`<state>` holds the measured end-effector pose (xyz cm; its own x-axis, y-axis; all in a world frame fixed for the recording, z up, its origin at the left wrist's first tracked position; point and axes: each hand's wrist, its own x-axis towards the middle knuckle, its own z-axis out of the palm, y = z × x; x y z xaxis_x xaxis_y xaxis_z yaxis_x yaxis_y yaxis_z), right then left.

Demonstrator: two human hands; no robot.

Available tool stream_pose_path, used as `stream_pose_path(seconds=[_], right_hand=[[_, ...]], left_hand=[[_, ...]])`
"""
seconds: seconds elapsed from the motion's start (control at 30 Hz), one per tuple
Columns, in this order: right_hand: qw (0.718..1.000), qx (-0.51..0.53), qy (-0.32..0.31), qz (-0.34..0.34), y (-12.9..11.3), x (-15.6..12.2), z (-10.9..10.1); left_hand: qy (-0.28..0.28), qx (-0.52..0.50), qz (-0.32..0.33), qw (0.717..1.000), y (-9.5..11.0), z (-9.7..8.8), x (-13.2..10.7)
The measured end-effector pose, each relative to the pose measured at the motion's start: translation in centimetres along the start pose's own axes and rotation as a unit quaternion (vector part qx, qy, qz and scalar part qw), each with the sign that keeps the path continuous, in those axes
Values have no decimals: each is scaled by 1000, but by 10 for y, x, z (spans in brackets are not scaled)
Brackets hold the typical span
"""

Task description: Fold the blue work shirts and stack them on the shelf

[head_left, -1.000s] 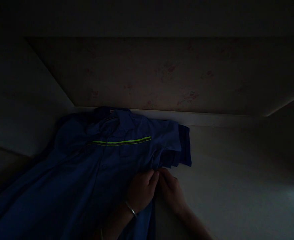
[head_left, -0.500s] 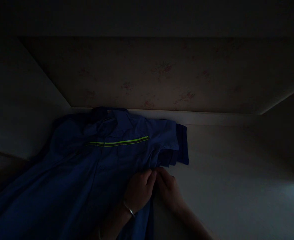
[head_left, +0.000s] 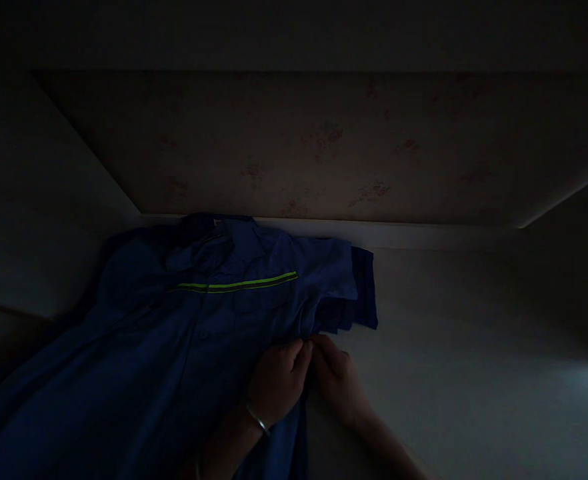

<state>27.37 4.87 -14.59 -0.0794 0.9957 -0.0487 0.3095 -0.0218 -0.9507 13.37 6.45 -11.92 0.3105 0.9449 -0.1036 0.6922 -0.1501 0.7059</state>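
A blue short-sleeved work shirt [head_left: 224, 313] with a collar, buttons and a yellow-green stripe across the chest lies spread out in dim light. Darker blue cloth [head_left: 365, 287] sticks out from under its sleeve. My left hand [head_left: 279, 380], a silver bangle at its wrist, is closed on the side seam of the shirt below the sleeve. Right against it, my right hand [head_left: 337, 377] pinches the same edge, fingertips meeting those of the left. The cloth between the fingers is mostly hidden.
The shirt lies on a pale flat surface [head_left: 449, 347] inside a boxed-in space. Behind it rises a panel with a faint flower pattern [head_left: 324, 147], with a pale ledge [head_left: 399, 235] along its foot. A dark side wall [head_left: 49, 173] stands at the left.
Both hands stay on the shirt's edge in the same place. The view has shifted very slightly; nothing else visibly moves.
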Motion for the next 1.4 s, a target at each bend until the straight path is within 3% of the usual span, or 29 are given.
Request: stream_pose_path(seconds=[1.4], right_hand=[[1000, -1, -3, 0, 1, 0, -1]], left_hand=[[-3, 18, 9, 1000, -3, 2, 0]])
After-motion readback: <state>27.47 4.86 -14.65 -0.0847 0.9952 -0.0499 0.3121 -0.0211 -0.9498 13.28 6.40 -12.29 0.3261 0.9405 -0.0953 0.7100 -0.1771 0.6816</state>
